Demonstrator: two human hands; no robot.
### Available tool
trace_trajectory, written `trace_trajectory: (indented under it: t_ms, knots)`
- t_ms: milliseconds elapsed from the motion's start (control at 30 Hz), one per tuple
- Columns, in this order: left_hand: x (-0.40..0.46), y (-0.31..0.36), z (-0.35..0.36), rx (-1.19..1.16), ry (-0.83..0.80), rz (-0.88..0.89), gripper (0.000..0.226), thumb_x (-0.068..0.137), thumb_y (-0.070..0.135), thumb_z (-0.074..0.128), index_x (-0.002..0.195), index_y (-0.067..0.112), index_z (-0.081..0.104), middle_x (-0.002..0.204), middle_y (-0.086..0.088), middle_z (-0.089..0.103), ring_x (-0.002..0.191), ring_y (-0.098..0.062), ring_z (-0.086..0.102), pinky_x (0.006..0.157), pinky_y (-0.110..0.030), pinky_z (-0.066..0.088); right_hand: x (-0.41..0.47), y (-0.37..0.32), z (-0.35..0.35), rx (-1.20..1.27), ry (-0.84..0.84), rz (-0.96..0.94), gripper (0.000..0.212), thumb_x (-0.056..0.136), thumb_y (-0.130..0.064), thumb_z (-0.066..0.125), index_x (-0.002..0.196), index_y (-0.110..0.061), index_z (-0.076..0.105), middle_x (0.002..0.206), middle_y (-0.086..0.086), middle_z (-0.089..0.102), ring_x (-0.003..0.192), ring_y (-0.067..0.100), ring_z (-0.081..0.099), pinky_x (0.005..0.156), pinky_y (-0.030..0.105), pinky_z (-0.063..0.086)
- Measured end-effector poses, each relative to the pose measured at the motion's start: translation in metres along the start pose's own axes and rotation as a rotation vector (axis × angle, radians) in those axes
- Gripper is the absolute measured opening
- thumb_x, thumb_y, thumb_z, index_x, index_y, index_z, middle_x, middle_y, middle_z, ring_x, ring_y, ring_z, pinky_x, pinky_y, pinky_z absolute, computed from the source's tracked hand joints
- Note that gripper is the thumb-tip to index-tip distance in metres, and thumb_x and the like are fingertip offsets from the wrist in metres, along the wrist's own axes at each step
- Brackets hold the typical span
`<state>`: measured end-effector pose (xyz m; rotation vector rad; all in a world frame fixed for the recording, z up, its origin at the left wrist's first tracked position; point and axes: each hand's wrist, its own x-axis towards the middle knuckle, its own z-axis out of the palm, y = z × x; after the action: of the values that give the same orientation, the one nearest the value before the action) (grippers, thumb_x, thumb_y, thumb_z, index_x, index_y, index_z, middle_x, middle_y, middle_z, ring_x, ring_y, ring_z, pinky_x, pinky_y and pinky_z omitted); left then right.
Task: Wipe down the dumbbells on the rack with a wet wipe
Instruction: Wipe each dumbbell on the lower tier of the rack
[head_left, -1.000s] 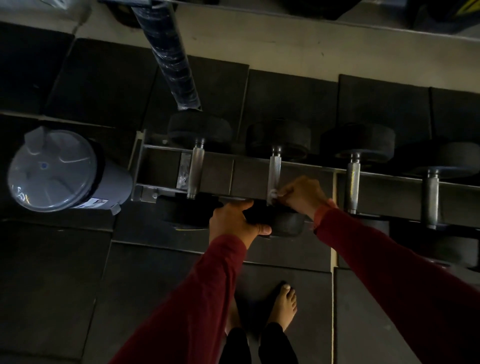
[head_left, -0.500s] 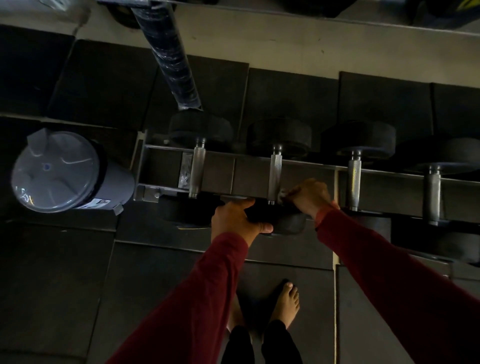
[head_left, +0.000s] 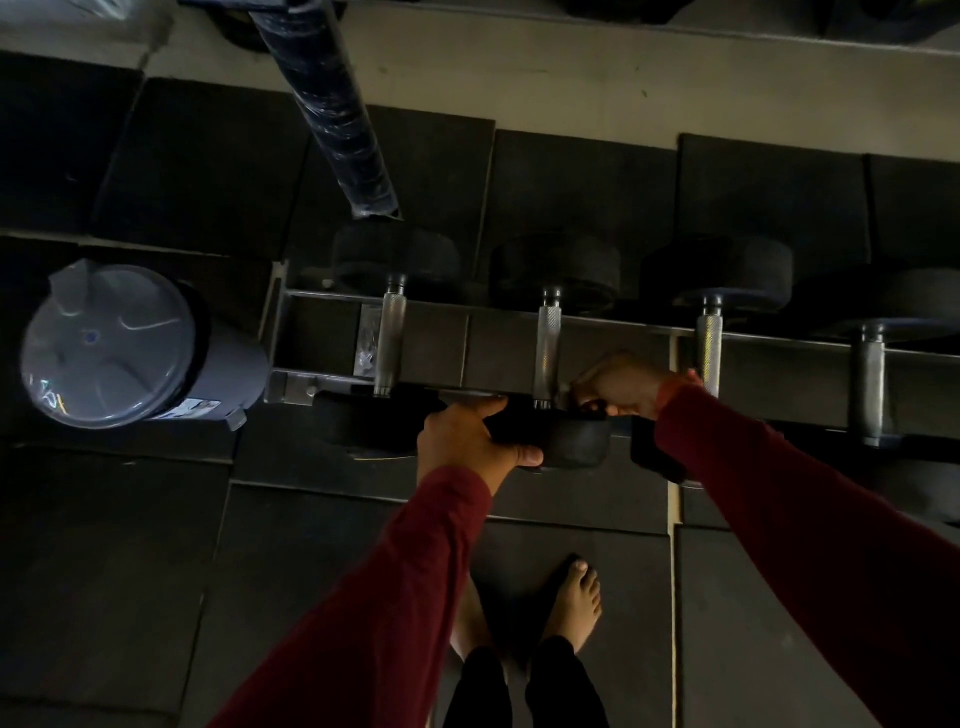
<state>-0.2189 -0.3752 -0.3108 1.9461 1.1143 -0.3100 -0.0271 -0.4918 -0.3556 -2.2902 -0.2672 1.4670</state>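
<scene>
Seen from above: a low metal rack (head_left: 613, 332) running from centre-left to the right edge of the frame, four dumbbells laid across its two rails. Second dumbbell (head_left: 549, 348) from the left at mid-frame, knurled handle pointing up-frame, near head just past the front rail. Left hand (head_left: 467, 441) curled around that near rubber head, thumb along its lower edge. Right hand (head_left: 621, 387) closed at the near end of the handle, just right of it; wet wipe hidden in the dim light, so cannot tell whether it is held. Grey lidded bin (head_left: 119, 345) at left, just beside the rack's end, contents hidden by the lid. Open rubber floor mats (head_left: 130, 571) below the rack. Bare feet (head_left: 574, 605) at bottom centre. Wrapped black pole (head_left: 332, 104) slanting down from upper left toward the first dumbbell (head_left: 389, 338).
</scene>
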Motion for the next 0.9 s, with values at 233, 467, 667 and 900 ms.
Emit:
trace_trajectory:
  t_ms: [233, 467, 667, 900]
  knots:
    - [0.000, 0.000, 0.000, 0.000, 0.001, 0.008, 0.079, 0.051, 0.047, 0.094, 0.125, 0.036, 0.066, 0.107, 0.010, 0.071, 0.102, -0.010, 0.063, 0.097, -0.028, 0.051, 0.013, 0.010, 0.011, -0.055, 0.087, -0.103, 0.021, 0.085, -0.015, 0.075, 0.104, -0.006, 0.076, 0.105, 0.009, 0.074, 0.086, 0.014, 0.066, 0.064, 0.008, 0.050]
    - [0.002, -0.002, 0.001, -0.003, 0.004, -0.001, 0.079, 0.050, 0.048, 0.094, 0.124, 0.037, 0.066, 0.103, 0.010, 0.071, 0.099, -0.009, 0.064, 0.095, -0.025, 0.050, 0.000, 0.013, 0.016, 0.047, 0.238, -0.100, 0.008, 0.076, -0.023, 0.082, 0.083, -0.022, 0.079, 0.088, -0.001, 0.076, 0.077, 0.006, 0.069, 0.075, 0.025, 0.057]
    - [0.002, -0.003, 0.002, -0.003, 0.010, 0.003, 0.080, 0.050, 0.046, 0.095, 0.124, 0.036, 0.066, 0.117, 0.007, 0.070, 0.111, -0.014, 0.064, 0.100, -0.031, 0.050, -0.024, 0.014, 0.030, 0.086, 0.380, -0.256, 0.013, 0.077, -0.026, 0.083, 0.089, -0.026, 0.078, 0.080, -0.019, 0.069, 0.068, -0.018, 0.059, 0.065, -0.002, 0.045]
    - [0.001, -0.003, 0.002, -0.001, 0.011, 0.017, 0.079, 0.052, 0.047, 0.094, 0.125, 0.036, 0.066, 0.116, 0.008, 0.071, 0.110, -0.012, 0.064, 0.100, -0.031, 0.050, -0.018, 0.002, 0.040, 0.254, 0.569, -0.364, 0.011, 0.079, -0.020, 0.081, 0.089, -0.016, 0.080, 0.083, -0.011, 0.074, 0.069, -0.015, 0.064, 0.074, 0.006, 0.051]
